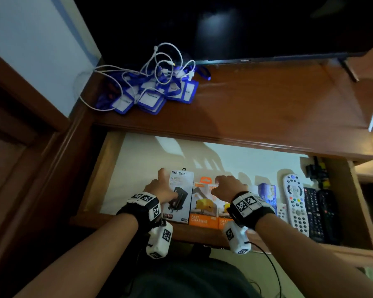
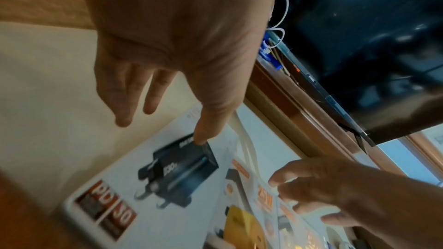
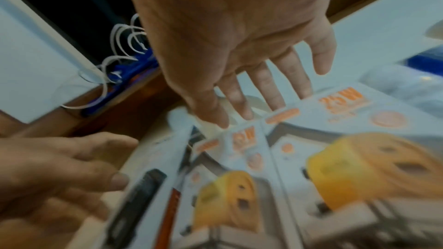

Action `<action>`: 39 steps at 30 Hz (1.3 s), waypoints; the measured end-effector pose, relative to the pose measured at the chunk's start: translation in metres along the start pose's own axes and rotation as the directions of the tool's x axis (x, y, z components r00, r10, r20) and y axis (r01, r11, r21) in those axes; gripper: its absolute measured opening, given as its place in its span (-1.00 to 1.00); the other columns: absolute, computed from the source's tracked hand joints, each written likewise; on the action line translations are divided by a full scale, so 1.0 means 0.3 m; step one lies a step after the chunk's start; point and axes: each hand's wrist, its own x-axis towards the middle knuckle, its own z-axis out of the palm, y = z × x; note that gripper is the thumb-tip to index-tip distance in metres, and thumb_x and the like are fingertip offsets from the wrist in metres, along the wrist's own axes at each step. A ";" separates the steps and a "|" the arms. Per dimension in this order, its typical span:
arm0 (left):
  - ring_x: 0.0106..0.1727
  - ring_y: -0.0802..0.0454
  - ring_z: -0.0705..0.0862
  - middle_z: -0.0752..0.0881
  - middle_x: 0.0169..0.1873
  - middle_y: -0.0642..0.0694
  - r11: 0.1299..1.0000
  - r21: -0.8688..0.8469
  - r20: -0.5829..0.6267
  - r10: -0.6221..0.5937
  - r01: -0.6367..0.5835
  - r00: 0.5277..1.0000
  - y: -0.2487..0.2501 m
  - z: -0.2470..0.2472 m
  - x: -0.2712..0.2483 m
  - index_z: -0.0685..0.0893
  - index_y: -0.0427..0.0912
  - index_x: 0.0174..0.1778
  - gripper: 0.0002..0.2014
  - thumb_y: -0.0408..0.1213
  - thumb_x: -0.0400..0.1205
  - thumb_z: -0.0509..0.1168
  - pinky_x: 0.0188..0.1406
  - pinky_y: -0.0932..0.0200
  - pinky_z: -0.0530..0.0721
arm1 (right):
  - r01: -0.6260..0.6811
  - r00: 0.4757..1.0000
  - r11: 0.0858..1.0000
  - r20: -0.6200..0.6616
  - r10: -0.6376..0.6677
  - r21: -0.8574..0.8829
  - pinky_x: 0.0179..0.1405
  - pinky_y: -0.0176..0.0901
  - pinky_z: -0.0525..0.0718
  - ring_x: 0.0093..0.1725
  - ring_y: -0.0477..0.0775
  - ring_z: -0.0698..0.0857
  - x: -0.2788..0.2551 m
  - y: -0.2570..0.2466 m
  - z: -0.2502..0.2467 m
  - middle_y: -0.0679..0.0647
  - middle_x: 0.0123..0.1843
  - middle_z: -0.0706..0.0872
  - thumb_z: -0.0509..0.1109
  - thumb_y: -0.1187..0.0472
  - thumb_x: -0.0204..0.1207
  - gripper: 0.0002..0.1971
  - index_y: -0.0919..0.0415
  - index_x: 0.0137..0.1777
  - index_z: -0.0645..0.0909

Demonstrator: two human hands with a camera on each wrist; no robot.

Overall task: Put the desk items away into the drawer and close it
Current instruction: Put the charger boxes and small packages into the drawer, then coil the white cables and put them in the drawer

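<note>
a person's two hands work inside an open wooden drawer [image 1: 108, 160] pulled out from under a brown desk [image 1: 267, 100]. the left hand [image 1: 159, 188] is spread flat, fingers straight; in the left wrist view its thumb tip presses on the printed face of a white charger box [image 1: 180, 198] that lies flat at the drawer's near left, and it grasps nothing. the right hand [image 1: 229, 186] hovers with fingers extended over two orange-trimmed fast charger boxes [image 1: 204, 206] lying side by side just right of the white box; in the right wrist view the fingertips [image 3: 223, 120] reach the far edge of those boxes, with nothing gripped, though whether they touch cannot be told through the blur.

further right in the same drawer lie a blue packet [image 1: 267, 195], a small white remote [image 1: 282, 212], a larger pale grey remote control [image 1: 295, 203] with coloured buttons, and two black remotes [image 1: 322, 214] against the right wall. a dark gadget with yellow parts [image 1: 317, 171] sits in the far right corner. the far left stretch of the pale drawer floor carries only the hands' shadows.

on the desk top, at its far left corner, sits a heap of blue badge holders [image 1: 151, 95] with lanyards, tangled over by a white cable [image 1: 164, 61]. a dark television screen [image 1: 246, 24] stands at the far side of the desk.
</note>
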 end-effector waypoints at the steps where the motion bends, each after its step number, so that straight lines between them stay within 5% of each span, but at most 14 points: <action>1: 0.16 -0.23 0.65 0.60 0.25 -0.21 1.000 -0.007 -0.029 0.004 -0.004 1.000 0.008 -0.016 0.001 0.02 -0.01 0.54 -0.13 -0.04 0.44 0.42 0.15 -0.04 0.64 | 0.027 0.998 0.999 -0.049 -0.025 0.047 0.26 0.13 0.57 0.19 0.24 0.65 0.006 -0.007 -0.019 0.14 0.21 0.66 0.29 0.02 0.47 -0.64 0.07 0.24 0.59; 4: 0.30 -0.19 0.56 0.45 0.39 -0.18 0.995 -0.074 -0.149 0.059 -0.071 0.987 0.037 -0.098 0.004 0.20 -0.04 0.52 -0.27 -0.06 0.49 0.40 0.23 0.00 0.54 | 0.228 0.912 0.955 -0.385 -0.140 0.192 0.01 0.01 0.66 0.02 0.29 0.69 0.031 -0.036 -0.101 0.22 -0.05 0.74 0.34 0.17 0.46 -0.79 0.26 -0.04 0.71; 8: 0.26 -0.14 0.56 0.49 0.31 -0.14 0.957 -0.113 -0.425 0.197 -0.267 0.884 0.065 -0.281 0.060 0.49 -0.07 0.31 -0.53 -0.16 0.49 0.40 0.26 0.03 0.51 | 0.400 0.634 0.909 -0.752 -0.180 0.119 -0.06 0.19 0.59 -0.03 0.38 0.55 0.101 -0.076 -0.228 0.33 -0.13 0.62 0.40 0.37 0.33 -0.93 0.39 -0.22 0.62; 9: 0.25 -0.14 0.56 0.50 0.28 -0.15 0.940 -0.110 -0.486 0.233 -0.323 0.842 0.072 -0.336 0.082 0.53 -0.10 0.28 -0.56 -0.21 0.48 0.42 0.25 0.04 0.50 | 0.391 0.633 0.910 -0.758 -0.160 0.134 -0.01 0.21 0.58 0.05 0.40 0.53 0.122 -0.083 -0.256 0.33 -0.03 0.60 0.41 0.33 0.36 -0.87 0.36 -0.12 0.61; 13: 0.25 -0.25 0.53 0.49 0.23 -0.27 0.904 -0.046 -0.639 0.301 -0.426 0.708 0.104 -0.574 0.182 0.55 -0.23 0.25 -0.56 -0.30 0.45 0.45 0.32 -0.03 0.49 | 0.189 0.842 0.961 -0.537 -0.054 0.200 0.48 0.23 0.29 0.64 0.28 0.11 0.223 -0.099 -0.338 0.21 0.65 0.20 0.28 -0.02 0.59 -0.44 0.22 0.51 0.31; 18: 0.34 -0.33 0.46 0.50 0.32 -0.31 0.886 0.082 -0.692 0.380 -0.456 0.614 0.152 -0.818 0.324 0.50 -0.28 0.36 -0.53 -0.33 0.52 0.37 0.39 -0.12 0.41 | 0.060 0.903 0.993 -0.430 -0.010 0.104 0.62 0.19 -0.01 0.69 0.22 -0.22 0.298 -0.136 -0.339 0.07 0.73 -0.20 0.09 -0.21 0.64 -0.27 0.08 0.69 -0.06; 22: 0.40 -0.26 0.44 0.55 0.37 -0.22 0.884 0.182 -0.599 0.448 -0.431 0.664 0.186 -0.916 0.419 0.44 -0.22 0.46 -0.54 -0.26 0.62 0.29 0.35 -0.12 0.45 | 0.032 0.901 0.999 -0.434 -0.019 0.022 0.62 0.17 -0.05 0.69 0.22 -0.25 0.302 -0.137 -0.321 0.08 0.72 -0.28 -0.02 -0.27 0.64 -0.26 0.05 0.70 -0.16; 28: 0.41 -0.20 0.48 0.60 0.36 -0.10 0.857 0.490 -0.398 0.383 -0.159 0.834 0.200 -0.959 0.457 0.59 0.03 0.35 -0.64 -0.04 0.63 0.24 0.35 -0.11 0.42 | 0.012 0.903 1.000 -0.430 -0.015 -0.010 0.62 0.17 -0.03 0.69 0.23 -0.24 0.283 -0.131 -0.314 0.10 0.72 -0.27 -0.02 -0.27 0.64 -0.25 0.06 0.70 -0.16; 33: 0.17 -0.24 0.62 0.72 0.10 -0.22 0.810 0.571 -0.386 0.411 -0.136 0.826 0.195 -1.025 0.424 0.73 -0.10 -0.07 -0.80 -0.20 0.66 0.19 0.19 -0.10 0.53 | 0.018 0.912 1.000 -0.410 -0.022 -0.013 0.62 0.17 -0.03 0.68 0.24 -0.26 0.284 -0.135 -0.335 0.10 0.72 -0.29 -0.03 -0.28 0.64 -0.24 0.07 0.70 -0.17; 39: 0.11 -0.29 0.67 0.73 0.10 -0.30 0.899 0.382 -0.472 0.389 -0.214 0.791 0.200 -1.105 0.333 0.74 -0.19 0.17 -0.65 -0.08 0.73 0.13 0.13 -0.07 0.62 | 0.029 0.914 0.999 -0.405 -0.033 -0.016 0.63 0.18 -0.03 0.68 0.25 -0.26 0.276 -0.138 -0.334 0.11 0.72 -0.29 -0.04 -0.28 0.63 -0.24 0.08 0.70 -0.17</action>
